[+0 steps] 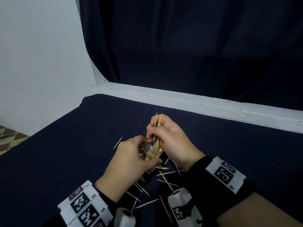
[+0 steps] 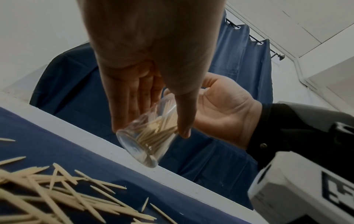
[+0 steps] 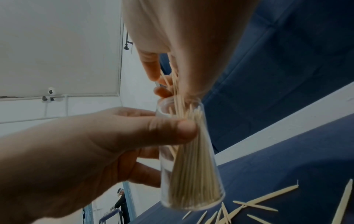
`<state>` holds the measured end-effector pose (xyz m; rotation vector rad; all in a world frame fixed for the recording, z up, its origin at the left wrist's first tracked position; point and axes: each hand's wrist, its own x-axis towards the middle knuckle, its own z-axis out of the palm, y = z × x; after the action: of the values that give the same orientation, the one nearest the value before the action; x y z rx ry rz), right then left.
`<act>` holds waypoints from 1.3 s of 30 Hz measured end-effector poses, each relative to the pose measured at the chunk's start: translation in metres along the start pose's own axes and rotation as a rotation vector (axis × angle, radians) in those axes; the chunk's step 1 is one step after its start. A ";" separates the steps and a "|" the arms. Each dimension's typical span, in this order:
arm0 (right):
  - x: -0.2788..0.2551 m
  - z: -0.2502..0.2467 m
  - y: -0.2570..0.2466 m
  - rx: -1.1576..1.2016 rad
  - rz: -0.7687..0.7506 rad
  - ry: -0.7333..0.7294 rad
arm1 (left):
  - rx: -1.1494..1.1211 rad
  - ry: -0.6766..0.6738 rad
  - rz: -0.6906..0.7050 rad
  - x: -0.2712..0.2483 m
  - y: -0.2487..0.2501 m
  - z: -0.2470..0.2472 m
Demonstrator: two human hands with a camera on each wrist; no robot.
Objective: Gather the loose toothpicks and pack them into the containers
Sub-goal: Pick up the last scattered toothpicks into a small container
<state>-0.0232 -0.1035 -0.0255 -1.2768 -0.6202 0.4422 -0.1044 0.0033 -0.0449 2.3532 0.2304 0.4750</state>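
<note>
Pinched in the right hand [image 1: 170,136], a small bundle of toothpicks [image 1: 158,126] enters the clear container [image 3: 189,159], which the left hand [image 1: 131,154] grasps, lifted above the bench [image 1: 65,153]. Better to tilt the mouth toward the bundle and release gradually; loose toothpicks [image 1: 164,176] remain near.

The small cylindrical container [image 3: 191,159] is clear, glossy plastic or glass; which one cannot be told. The pale, thin pointed toothpicks [image 1: 165,179] look like matt, smooth wood. The surface wears a dark navy cloth [image 1: 65,153], matt and softly creased. Behind it, a white-painted ledge [image 1: 196,104] looks rough and chipped, under a matt navy fabric curtain [image 1: 196,46].
</note>
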 end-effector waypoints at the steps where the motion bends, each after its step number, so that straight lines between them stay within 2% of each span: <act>1: 0.000 -0.001 0.001 0.023 0.003 0.000 | 0.005 -0.001 -0.002 0.000 0.000 0.001; 5: -0.002 -0.002 0.002 0.104 -0.002 0.002 | 0.023 -0.004 -0.007 0.000 -0.003 0.003; 16: -0.002 -0.006 0.002 0.012 -0.078 0.026 | 0.028 0.017 -0.018 0.003 -0.005 -0.003; 26: -0.007 -0.015 -0.011 -0.197 -0.196 -0.062 | 0.017 0.027 -0.053 0.005 -0.007 -0.003; 29: -0.007 -0.024 -0.012 -0.491 -0.262 -0.124 | 0.021 0.038 -0.054 0.007 -0.008 -0.004; 32: -0.007 -0.027 -0.006 -0.634 -0.247 -0.155 | 0.024 0.030 -0.059 0.008 -0.008 -0.004; 36: -0.009 -0.025 -0.004 -0.656 -0.250 -0.145 | 0.030 0.023 -0.062 0.007 -0.008 -0.004; 39: -0.010 -0.023 -0.002 -0.561 -0.238 -0.084 | 0.027 0.032 -0.059 0.006 -0.007 -0.005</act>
<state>-0.0159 -0.1274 -0.0288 -1.6921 -1.0002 0.1221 -0.1015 0.0139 -0.0447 2.3589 0.3220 0.4839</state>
